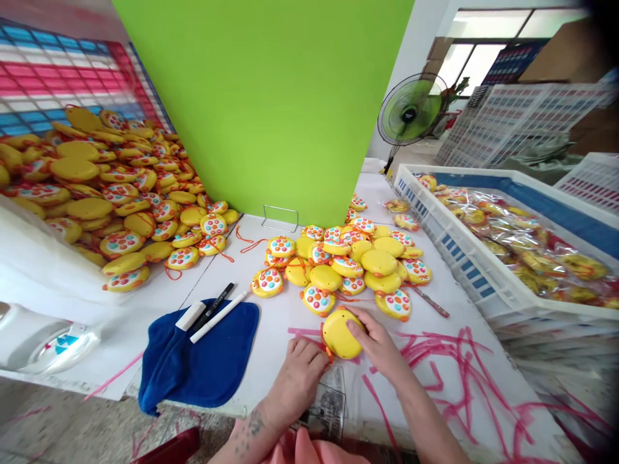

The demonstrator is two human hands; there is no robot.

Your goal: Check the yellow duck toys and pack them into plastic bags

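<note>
Two hands at yellow toy [336, 338]: right hand [382, 348] fingers gripping it; left hand [300, 374] fingers curled, cannot tell if gripping.

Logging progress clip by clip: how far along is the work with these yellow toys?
Done, seemingly: the white crate on the right already holds bagged toys. In hand: the left hand and right hand grip one yellow toy, face down, at the table's near edge, beside a clear bag. Remaining: a loose pile mid-table and a much bigger heap on the left, all unbagged. Probably early to midway.
</note>
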